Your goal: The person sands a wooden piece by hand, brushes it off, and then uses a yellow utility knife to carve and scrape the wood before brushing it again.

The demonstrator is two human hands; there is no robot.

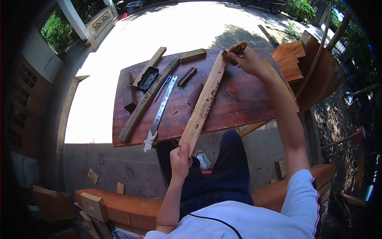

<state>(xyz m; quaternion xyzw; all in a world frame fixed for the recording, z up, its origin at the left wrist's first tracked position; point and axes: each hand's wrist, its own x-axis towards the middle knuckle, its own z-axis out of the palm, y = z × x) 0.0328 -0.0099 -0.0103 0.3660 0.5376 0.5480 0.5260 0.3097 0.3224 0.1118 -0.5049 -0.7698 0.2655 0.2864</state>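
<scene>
A long pale wooden strip (pixel 207 101) with dark pits and a patch of small holes slants across the table and past its front edge. My left hand (pixel 180 161) grips the near end, thumb on top. At the far end of the strip my right hand (pixel 248 61) is closed around a small yellow object (pixel 240 46), mostly hidden by the fingers; I cannot tell its kind. Left of the strip lie a brown block (pixel 195 94), two short dark sticks (pixel 187 76) and a metal ruler-like blade (pixel 164 105) with a white-wrapped end (pixel 149 141).
On the dark red wooden table (pixel 246 107) are a weathered wooden bar (pixel 149 99), a black tray (pixel 148 78), a blue pen (pixel 162 88) and more wood pieces (pixel 193 55). Cut boards (pixel 288 59) stand off the right edge. Behind me runs a wooden bench (pixel 131 203).
</scene>
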